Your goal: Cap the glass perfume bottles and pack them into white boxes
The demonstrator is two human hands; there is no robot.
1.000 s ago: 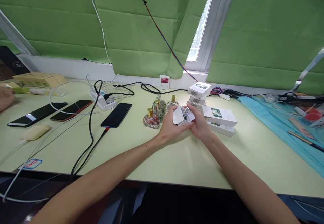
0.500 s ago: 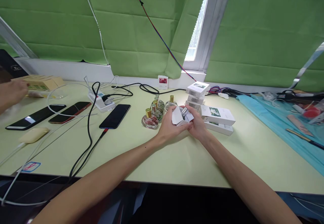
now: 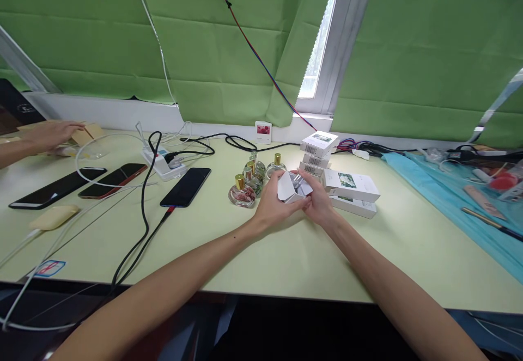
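Close in front of me, my left hand (image 3: 270, 202) is closed round a small white box (image 3: 286, 188) whose top end stands open. My right hand (image 3: 319, 200) wraps the box's other side, its fingers close to a silver cap (image 3: 298, 179) at the opening. What lies under the cap is mostly hidden in the box. Just left of my hands stand several round perfume bottles with gold caps, the nearest a pinkish perfume bottle (image 3: 242, 194). To the right, white printed cartons (image 3: 352, 184) lie stacked beside a taller pile of cartons (image 3: 319, 142).
Another person's hand (image 3: 55, 134) rests by yellow boxes (image 3: 93, 132) at the far left. Phones, one a black phone (image 3: 186, 188), a power strip (image 3: 165, 166) and loose cables cover the left side. Blue plastic sheeting (image 3: 441, 192) with small items lies right. A small white card box (image 3: 263, 132) stands at the wall.
The other person's hand has moved right, over the yellow boxes. The silver cap sits slightly lower in the white box. My hands have stayed almost in place.
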